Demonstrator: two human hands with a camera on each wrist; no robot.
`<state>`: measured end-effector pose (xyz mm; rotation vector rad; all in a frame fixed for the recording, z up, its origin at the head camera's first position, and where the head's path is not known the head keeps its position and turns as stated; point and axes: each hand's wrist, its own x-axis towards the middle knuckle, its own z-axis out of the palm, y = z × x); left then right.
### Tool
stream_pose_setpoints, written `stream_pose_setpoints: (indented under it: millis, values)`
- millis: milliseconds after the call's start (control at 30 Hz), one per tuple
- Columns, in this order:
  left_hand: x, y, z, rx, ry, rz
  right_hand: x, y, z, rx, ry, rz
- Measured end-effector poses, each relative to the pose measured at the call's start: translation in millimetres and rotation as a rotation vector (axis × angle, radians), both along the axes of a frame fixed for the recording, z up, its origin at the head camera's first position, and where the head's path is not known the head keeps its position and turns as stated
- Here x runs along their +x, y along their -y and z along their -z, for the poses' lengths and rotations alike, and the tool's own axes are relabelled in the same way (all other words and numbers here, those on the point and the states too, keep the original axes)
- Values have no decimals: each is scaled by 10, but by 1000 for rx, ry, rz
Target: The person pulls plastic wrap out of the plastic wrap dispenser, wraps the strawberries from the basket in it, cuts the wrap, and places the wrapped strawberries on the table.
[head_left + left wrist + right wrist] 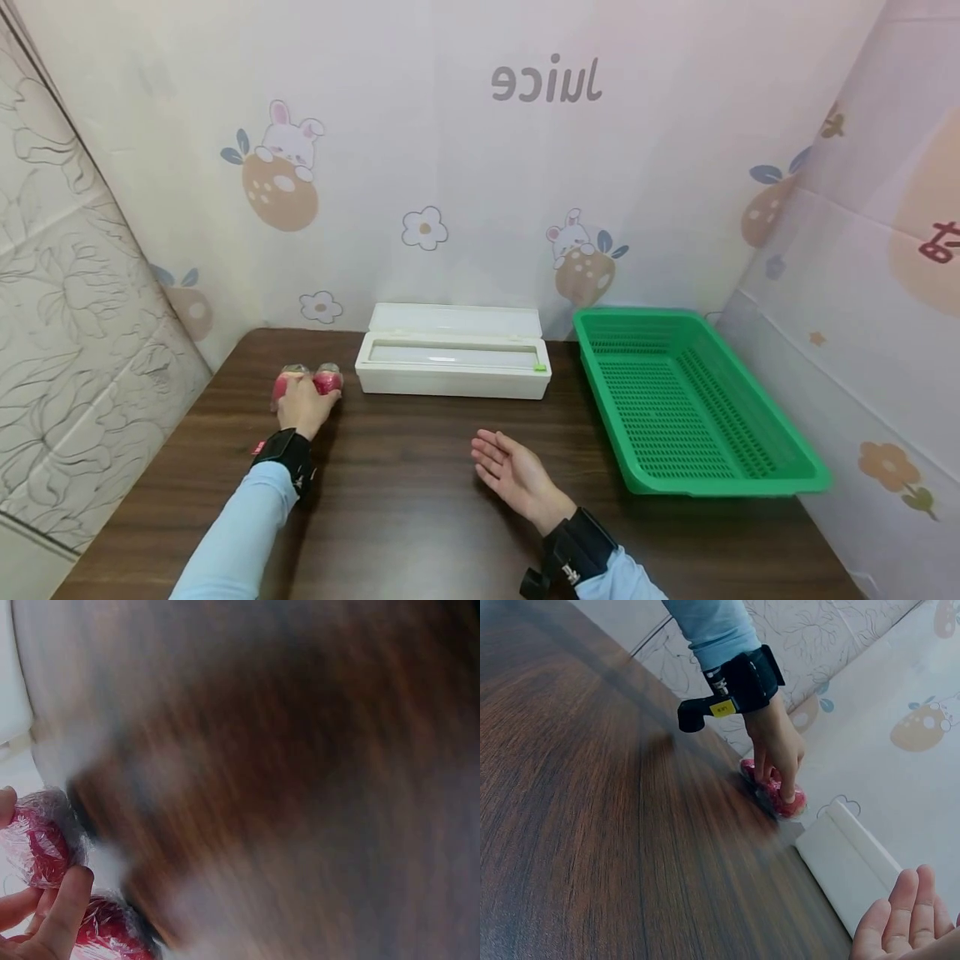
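At the table's back left are two red, roundish things wrapped in clear plastic film. My left hand reaches down onto them and pinches the right-hand wrapped red thing between thumb and fingers. The other wrapped red thing lies close beside those fingers; whether it is gripped too, I cannot tell. Over the middle of the table is my right hand, palm turned up, fingers straight and holding nothing. What is inside the film does not show clearly.
A white cling film dispenser with its lid raised stands at the back centre, right of the wrapped things. A green plastic basket sits on the right. Printed cloth hangs behind the dark wooden table.
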<state>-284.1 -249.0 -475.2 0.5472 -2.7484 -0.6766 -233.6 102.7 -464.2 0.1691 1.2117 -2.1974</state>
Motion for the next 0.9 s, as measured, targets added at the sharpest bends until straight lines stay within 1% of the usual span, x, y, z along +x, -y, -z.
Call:
stream_pose_setpoints:
  millis: [167,333,433,600,700,767,833,900]
  values:
    - [4,11,20,-3,31,5,5,13,13,-6,14,7]
    - [28,17,14,0,41,23,5,31,29,-13,20,19]
    - [40,22,2,-4,48,23,6,42,37,-21,20,22]
    - [54,18,-2,2,70,23,-9,32,52,-11,29,29]
    - [81,25,-3,-6,67,35,-22,20,64,-4,26,25]
    - [129,31,-26,-15,75,51,-16,14,66,13,-2,-2]
    - [215,45,-82,-44,90,70,-4,14,51,67,-56,-38]
    - [318,46,-180,-84,93,96,16,14,9,175,-161,-80]
